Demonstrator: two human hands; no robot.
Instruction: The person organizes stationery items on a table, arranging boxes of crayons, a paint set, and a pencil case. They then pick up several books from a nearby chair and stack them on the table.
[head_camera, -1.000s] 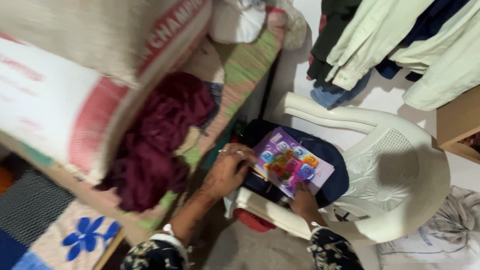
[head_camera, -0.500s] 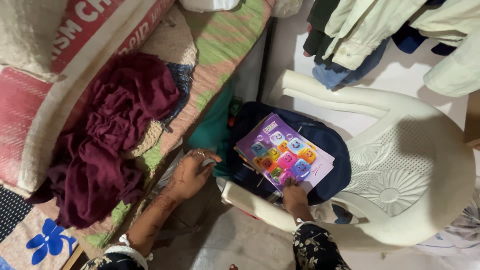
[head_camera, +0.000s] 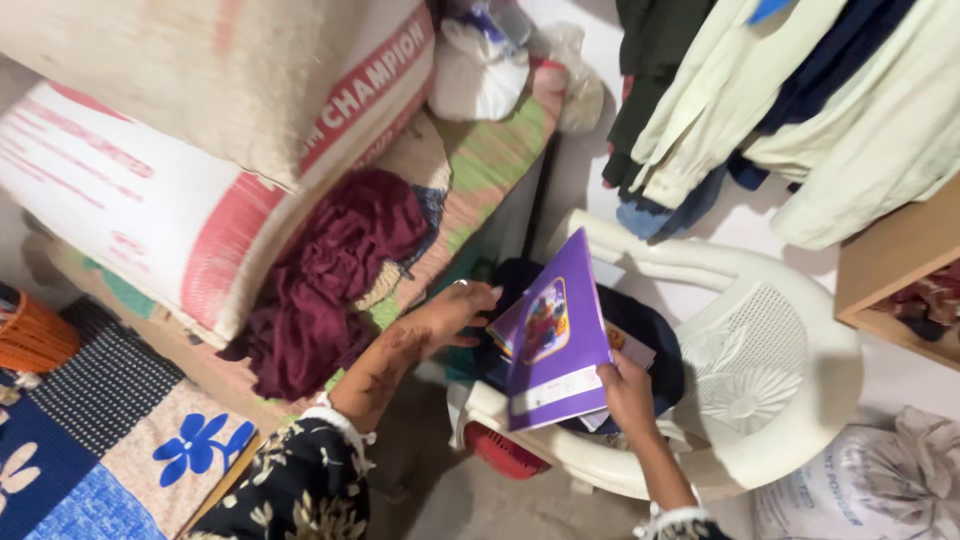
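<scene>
My right hand (head_camera: 627, 395) grips the lower edge of a purple booklet (head_camera: 553, 335) and tilts it up on edge above a dark blue bag (head_camera: 652, 330). The bag lies on the seat of a white plastic chair (head_camera: 780, 370), with more booklets under the raised one. My left hand (head_camera: 455, 310) rests at the bag's left side, fingers on the stack's edge; whether it grips anything is unclear.
Left of the chair is a bed with a green-and-pink patterned cover (head_camera: 490, 150), a maroon cloth (head_camera: 335, 270) and large printed sacks (head_camera: 200, 130). Clothes (head_camera: 800, 100) hang above the chair. A wooden shelf (head_camera: 900, 270) stands right, a white sack (head_camera: 860, 490) below it, a patchwork mat (head_camera: 110, 440) lower left.
My right hand has lifted the top purple booklet from lying flat to standing tilted on edge. My left hand has moved from the bed's side to the bag's left edge.
</scene>
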